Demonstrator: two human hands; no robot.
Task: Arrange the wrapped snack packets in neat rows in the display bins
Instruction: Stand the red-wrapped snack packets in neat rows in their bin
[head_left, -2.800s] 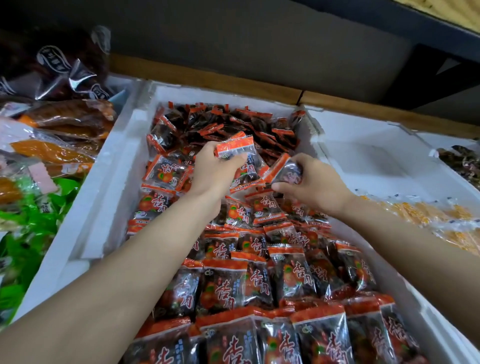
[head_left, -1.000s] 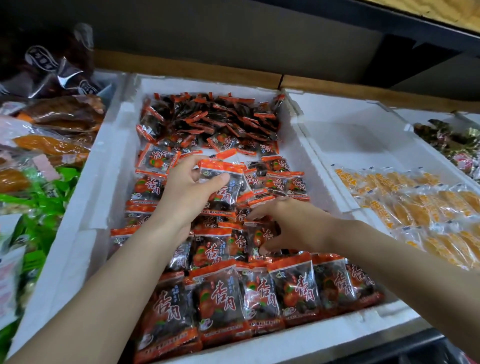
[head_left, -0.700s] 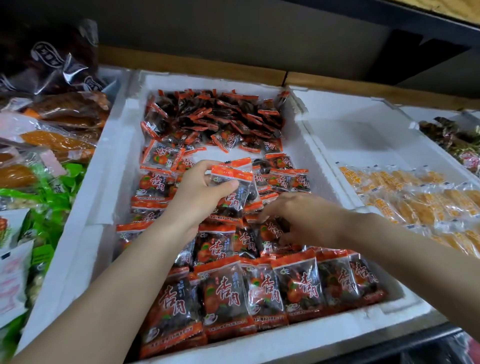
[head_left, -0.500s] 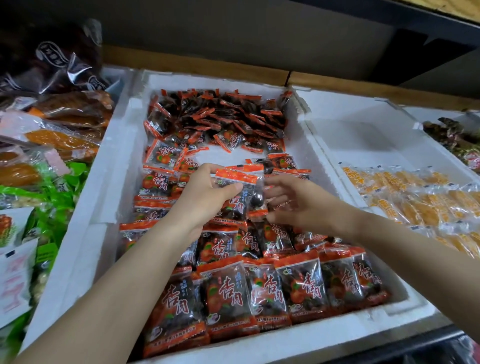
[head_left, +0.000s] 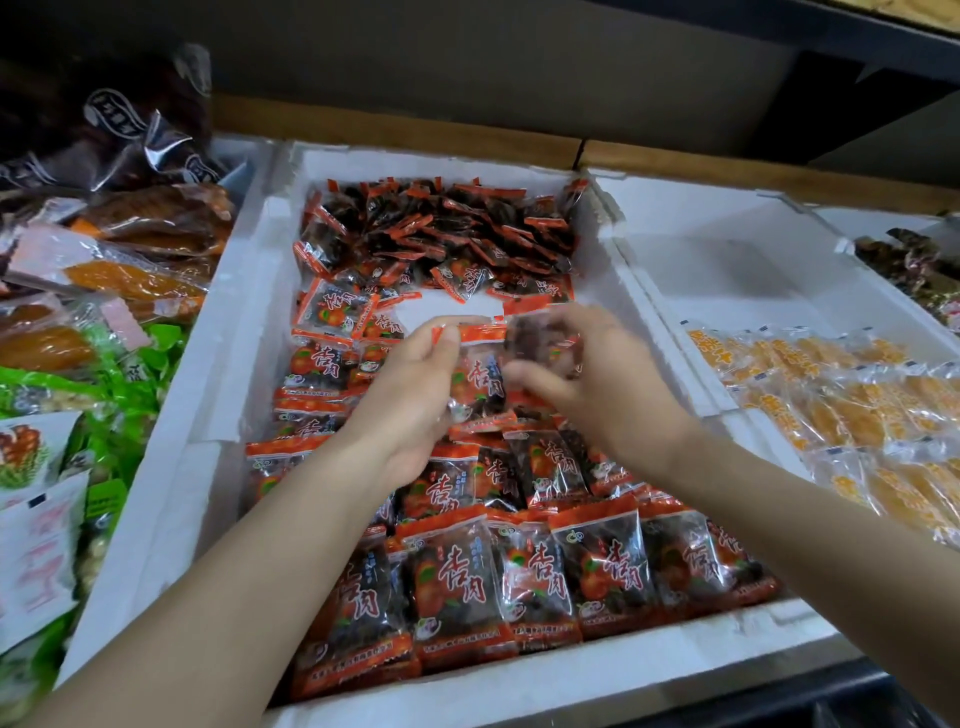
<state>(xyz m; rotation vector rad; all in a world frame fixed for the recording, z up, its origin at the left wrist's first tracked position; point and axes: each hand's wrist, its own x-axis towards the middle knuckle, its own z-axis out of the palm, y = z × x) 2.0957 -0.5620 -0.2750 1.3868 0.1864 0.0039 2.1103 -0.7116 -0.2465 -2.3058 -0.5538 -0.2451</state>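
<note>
Row-filling step: left hand (head_left: 410, 400) pinches upright packet (head_left: 478, 376), right hand (head_left: 602, 395) pinches blurred second packet (head_left: 540, 343). Next, probably: lay it into bin (head_left: 234, 322) gap (head_left: 447, 309) at 12 o'clock.

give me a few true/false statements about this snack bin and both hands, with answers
1. The left hand grips red-and-black packets. True.
2. The front row in the white foam bin is a jumble. False: it lies neat and overlapping; the loose pile is at the back.
3. The yellow packets share that bin. False: they lie in the neighbouring bin on the right.
4. The right hand holds a blurred packet. True.
</note>
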